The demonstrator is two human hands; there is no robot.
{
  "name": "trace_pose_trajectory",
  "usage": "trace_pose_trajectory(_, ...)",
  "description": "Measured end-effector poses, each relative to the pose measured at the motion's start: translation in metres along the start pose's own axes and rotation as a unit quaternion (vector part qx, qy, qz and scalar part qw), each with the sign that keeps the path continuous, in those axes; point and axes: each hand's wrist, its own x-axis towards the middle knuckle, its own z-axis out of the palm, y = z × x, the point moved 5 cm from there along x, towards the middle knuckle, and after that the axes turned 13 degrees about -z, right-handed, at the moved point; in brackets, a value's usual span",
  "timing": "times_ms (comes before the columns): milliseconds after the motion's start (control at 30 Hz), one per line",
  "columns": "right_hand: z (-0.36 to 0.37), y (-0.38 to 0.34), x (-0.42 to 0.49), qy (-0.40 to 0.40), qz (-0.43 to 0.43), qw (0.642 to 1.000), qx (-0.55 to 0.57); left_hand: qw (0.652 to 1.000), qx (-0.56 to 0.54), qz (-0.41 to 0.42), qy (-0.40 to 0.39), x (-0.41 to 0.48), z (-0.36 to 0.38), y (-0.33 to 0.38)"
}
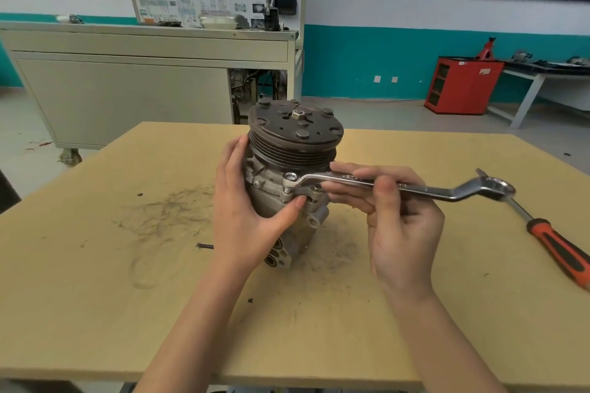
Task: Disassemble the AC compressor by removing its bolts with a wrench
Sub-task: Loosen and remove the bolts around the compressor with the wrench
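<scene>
- The fingers [346, 198] of the right hand [400, 233] curl round the shank of the long chrome double-ended offset ring wrench [431, 194], thumb laid over the top, gripping close to the working end and not out by the free ring
- The left hand [242, 207] wraps the grey cast-metal AC compressor with its dark ribbed pulley [293, 143], fingers round the far side and thumb pressed on the front just under the wrench head
- The compressor stands pulley-up near the middle of the tan wooden tabletop [111, 249]
- The wrench's near ring sits over the small silver bolt head [290, 176] on the housing flange just below the pulley
- To do this well, press the ring fully down and level before loading it, since a tilted offset ring could slip and round the head
- If the bolt is tight, the right hand probably wants to slide out toward the far ring for leverage; the close grip suits spinning a bolt that is already loose
- The compressor looks top-heavy on its narrow end, so the left hand should brace against the direction of the pull, with the thumb kept out of the ring's path
- A small dark loose bolt [204, 246] lies on the table left of the compressor, a sensible spot for this one too
- An orange-and-black-handled screwdriver [558, 252] lies to the right, its shaft passing under the wrench's free end
</scene>
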Motion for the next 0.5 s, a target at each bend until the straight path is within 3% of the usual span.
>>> trace_pose_trajectory(267, -0.009, 0.006, 0.004, 0.089, 0.106, 0.985, 0.099, 1.0, -0.003, 0.006, 0.003, 0.0, 0.0, -0.002)
trace_pose_trajectory(500, 0.012, -0.026, -0.005, -0.017, -0.086, 0.992, -0.093, 1.0, -0.008, 0.012, 0.006, 0.0, 0.001, -0.001)
